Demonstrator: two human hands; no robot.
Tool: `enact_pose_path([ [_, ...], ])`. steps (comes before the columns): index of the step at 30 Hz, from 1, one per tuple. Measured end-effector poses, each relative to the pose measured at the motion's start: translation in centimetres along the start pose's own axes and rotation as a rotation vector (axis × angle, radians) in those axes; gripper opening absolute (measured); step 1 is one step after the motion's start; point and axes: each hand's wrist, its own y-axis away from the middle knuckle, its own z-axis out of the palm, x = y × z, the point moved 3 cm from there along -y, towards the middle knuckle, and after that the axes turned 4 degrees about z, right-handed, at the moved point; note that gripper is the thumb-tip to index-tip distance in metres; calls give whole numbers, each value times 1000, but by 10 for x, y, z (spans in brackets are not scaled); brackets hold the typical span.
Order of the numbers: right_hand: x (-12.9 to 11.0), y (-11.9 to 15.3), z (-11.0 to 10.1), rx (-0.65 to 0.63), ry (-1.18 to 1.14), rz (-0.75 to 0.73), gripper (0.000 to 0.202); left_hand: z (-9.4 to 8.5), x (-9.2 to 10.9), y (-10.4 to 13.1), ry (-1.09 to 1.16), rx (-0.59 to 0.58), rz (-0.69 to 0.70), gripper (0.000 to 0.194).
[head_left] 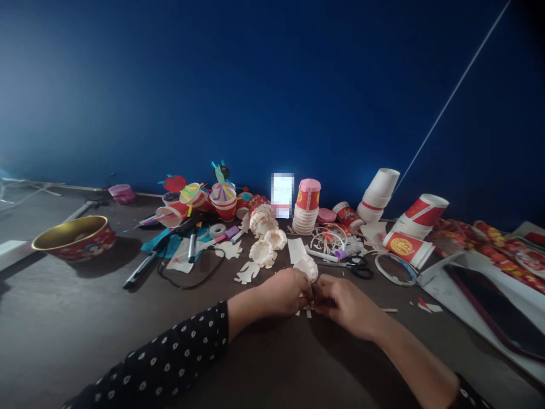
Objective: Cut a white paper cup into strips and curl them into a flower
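Observation:
My left hand (283,291) and my right hand (343,301) meet over the table, fingers pinched close together. Between them is a small white cut paper cup (306,267), its scalloped rim facing away from me. Narrow white strips of it poke out below my fingertips. The fingers hide most of the piece, and its exact grip points are unclear. Just beyond lie several similar curled white cup pieces (264,250) in a loose row. Black-handled scissors (360,267) rest to the right, near a flat white paper strip (297,250).
Stacked paper cups (307,204) stand at the back, with decorated cups (223,201) left of them. A gold-lined bowl (74,238) and markers (140,270) lie left. On the right are a tape roll (395,268), tilted cups (409,249) and a phone (498,307).

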Motion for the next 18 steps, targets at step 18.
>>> enact_pose_path([
  [18,1,1,1,-10,-14,73,13,8,2,2,60,42,-139,13],
])
